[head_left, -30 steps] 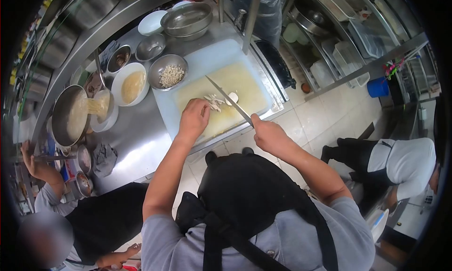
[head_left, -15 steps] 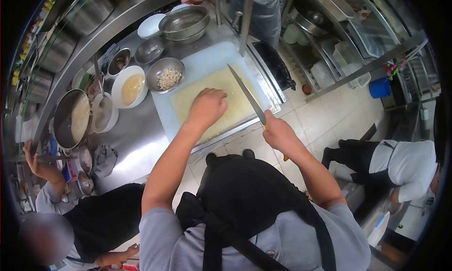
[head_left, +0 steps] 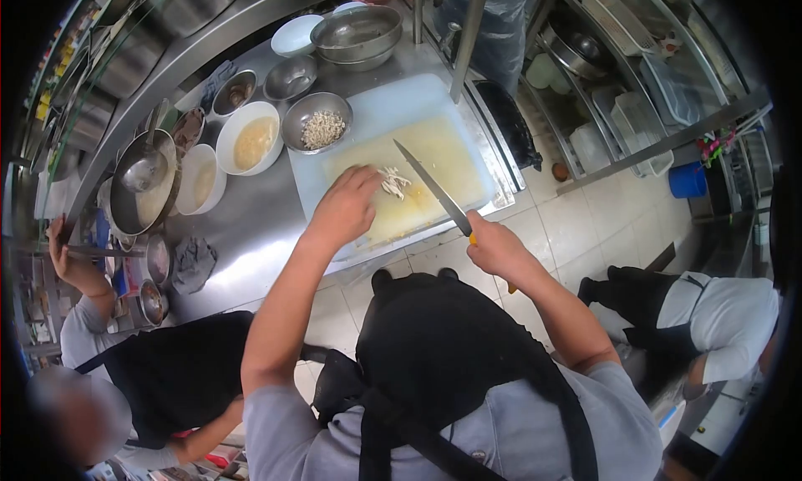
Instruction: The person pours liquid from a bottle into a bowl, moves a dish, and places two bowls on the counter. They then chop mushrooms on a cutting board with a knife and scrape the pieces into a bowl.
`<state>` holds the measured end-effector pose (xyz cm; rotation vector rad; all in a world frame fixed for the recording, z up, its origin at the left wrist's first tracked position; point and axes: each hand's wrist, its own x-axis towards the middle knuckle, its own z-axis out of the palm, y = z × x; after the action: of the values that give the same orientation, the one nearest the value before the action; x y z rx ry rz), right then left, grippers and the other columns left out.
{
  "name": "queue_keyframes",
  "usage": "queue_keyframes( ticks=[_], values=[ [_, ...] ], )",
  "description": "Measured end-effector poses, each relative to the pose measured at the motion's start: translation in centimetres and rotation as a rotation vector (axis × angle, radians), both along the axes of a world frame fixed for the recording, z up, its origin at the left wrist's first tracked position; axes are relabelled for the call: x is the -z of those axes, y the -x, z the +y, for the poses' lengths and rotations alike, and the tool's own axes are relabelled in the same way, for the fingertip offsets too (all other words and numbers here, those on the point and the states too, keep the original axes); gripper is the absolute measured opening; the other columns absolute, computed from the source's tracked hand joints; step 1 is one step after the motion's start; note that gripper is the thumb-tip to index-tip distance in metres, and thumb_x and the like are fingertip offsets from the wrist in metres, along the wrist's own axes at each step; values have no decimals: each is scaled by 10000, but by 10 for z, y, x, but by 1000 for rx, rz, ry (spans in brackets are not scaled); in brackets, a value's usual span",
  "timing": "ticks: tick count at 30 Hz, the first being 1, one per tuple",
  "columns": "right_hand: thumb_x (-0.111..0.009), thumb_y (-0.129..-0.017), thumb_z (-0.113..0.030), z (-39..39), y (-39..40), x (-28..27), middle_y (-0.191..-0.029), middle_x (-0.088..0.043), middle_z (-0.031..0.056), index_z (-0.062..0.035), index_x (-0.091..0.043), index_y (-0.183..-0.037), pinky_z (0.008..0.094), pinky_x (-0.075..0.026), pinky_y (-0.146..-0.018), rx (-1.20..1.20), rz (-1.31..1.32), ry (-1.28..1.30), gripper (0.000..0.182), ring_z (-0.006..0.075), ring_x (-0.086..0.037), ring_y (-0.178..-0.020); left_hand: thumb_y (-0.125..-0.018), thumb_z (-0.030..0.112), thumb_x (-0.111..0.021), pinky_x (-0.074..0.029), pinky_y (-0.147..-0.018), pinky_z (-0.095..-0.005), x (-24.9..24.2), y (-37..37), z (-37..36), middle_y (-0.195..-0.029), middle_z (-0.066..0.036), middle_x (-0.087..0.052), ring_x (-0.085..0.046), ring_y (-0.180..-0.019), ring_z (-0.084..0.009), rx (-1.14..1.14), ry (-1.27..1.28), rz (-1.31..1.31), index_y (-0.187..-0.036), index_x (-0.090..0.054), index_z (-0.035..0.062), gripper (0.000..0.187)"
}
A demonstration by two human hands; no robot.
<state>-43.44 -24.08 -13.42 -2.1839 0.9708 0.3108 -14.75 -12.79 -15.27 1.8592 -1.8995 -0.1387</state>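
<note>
My right hand [head_left: 497,245] is wrapped round the yellow handle of a kitchen knife [head_left: 433,187], its long blade slanting over the cutting board [head_left: 464,167]. Left of the blade lies a small heap of thin white strips [head_left: 393,183], whose kind I cannot make out. Beside that heap my left hand [head_left: 344,203] rests low over the board, fingers loosely stretched and holding nothing visible. The board has a yellowish middle and a pale blue border. At its far left corner stands a metal bowl [head_left: 294,138] of chopped pale pieces [head_left: 324,130].
White bowls with pale liquid [head_left: 255,142] stand left on the steel counter [head_left: 251,230]. Beyond them, a ladle [head_left: 144,170] is over a large pan [head_left: 125,205]. Stacked metal bowls [head_left: 357,34] sit at the back. A co-worker [head_left: 184,372] is at left, another [head_left: 710,305] at right.
My left hand has drawn back leftward, uncovering the white strips. The knife stays in my right hand. At the left, the ladle has moved from a white bowl to the pan.
</note>
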Motion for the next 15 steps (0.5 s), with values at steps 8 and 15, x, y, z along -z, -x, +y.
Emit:
queue_keyframes(
  ticks=[8,15],
  values=[
    [-511,-837,-31,4,16,10,-879,-665,296,36,-456,-1161,561,-509,-801,92,-95,38,335,480,-653,-906,-870,70,-580,-452,-1101,-425,24,-13,-73,-1306,-150,-614,-545,-1273,-333,335,-373,-199,-1200,-672,21,346],
    [-586,-862,-64,4,17,19,-890,-654,310,35,-440,-1112,570,-496,-813,76,-87,25,306,504,-638,-914,-889,132,-611,-463,-1063,-445,27,27,-52,-1202,-189,-626,-567,-1187,-371,-100,-305,-9,-1154,-668,-36,319]
  ],
)
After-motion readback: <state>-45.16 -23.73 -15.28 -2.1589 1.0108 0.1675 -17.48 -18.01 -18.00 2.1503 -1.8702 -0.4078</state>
